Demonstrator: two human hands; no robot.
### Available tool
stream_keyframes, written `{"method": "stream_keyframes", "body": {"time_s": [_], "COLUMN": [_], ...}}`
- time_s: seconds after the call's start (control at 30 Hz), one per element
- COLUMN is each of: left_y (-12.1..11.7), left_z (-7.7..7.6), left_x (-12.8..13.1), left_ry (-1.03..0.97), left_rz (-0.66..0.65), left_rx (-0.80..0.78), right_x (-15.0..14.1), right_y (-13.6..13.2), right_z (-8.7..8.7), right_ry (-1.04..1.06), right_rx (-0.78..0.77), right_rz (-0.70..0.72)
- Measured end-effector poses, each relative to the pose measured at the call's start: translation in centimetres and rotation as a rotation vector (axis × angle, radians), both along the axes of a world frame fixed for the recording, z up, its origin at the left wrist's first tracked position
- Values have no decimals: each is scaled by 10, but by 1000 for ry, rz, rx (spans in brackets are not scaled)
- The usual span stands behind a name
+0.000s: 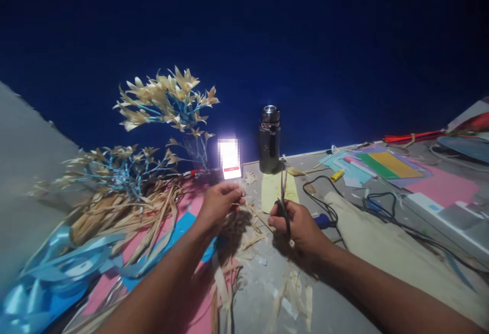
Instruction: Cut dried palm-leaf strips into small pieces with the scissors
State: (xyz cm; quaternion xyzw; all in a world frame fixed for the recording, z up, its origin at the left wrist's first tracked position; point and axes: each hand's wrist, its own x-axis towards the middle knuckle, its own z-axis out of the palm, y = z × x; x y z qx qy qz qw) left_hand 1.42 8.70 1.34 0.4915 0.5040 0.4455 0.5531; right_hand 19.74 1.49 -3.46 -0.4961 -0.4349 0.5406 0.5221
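Note:
My right hand (300, 224) holds a pair of scissors (283, 186), with the fingers curled round the dark handles and the blades pointing up. To its left, my left hand (219, 204) is closed in a pinch over the table. Something small and pale shows at its fingertips, too small to name. Dry strips and scraps of husk (254, 240) lie on the table between and below the hands. Just behind the left hand stands a bright phone screen (231, 171). A yellow paper sheet (269, 196) lies behind the right hand.
A dark metal flask (269, 143) stands at the back by the blue wall. Dried flower branches (164, 102), husk strips (160, 217) and blue ribbon (72, 257) fill the left. On the right are coloured papers (389, 163), a black cable (405, 227) and a pale cloth (370, 237).

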Motion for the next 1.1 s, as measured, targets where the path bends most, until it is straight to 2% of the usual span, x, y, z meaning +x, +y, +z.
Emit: {"method": "stream_keyframes", "body": {"time_s": [0.07, 0.2, 0.27, 0.33, 0.43, 0.53, 0.6, 0.7, 0.8, 0.93, 1.1], "left_y": [28, 77, 90, 91, 63, 10, -30, -83, -121, -145, -135], "left_z": [-1, -19, -23, -21, -5, 10, 13, 4, -15, -35, -36], "left_x": [6, 22, 26, 25, 11, -15, -37, -69, -91, -95, -66], "left_ry": [108, 325, 397, 436, 460, 497, 657, 822, 927, 1015, 1265], "left_rz": [-13, -17, -14, -2, -20, -132, -246, -195, -144, -117, -83], "left_rx": [40, 87, 106, 148, 221, 216, 252, 195, 68, 0, 112], "right_x": [2, 6, 10, 14, 18, 20, 20, 17, 15, 12, 8], "right_y": [2, 6, 9, 12, 13, 11, 8, 4, 2, 2, -2], "right_z": [1, 3, 4, 6, 10, 11, 9, 5, 2, 0, -6], "right_ry": [-18, -58, -99, -125, -137, -142, -157, -212, -266, -337, -393], "right_rx": [-3, -5, 11, 16, 14, -3, 4, 37, 58, 118, 114], "right_rz": [-15, 7, 17, 2, -14, 10, 42, 76, 91, 108, 120]}}
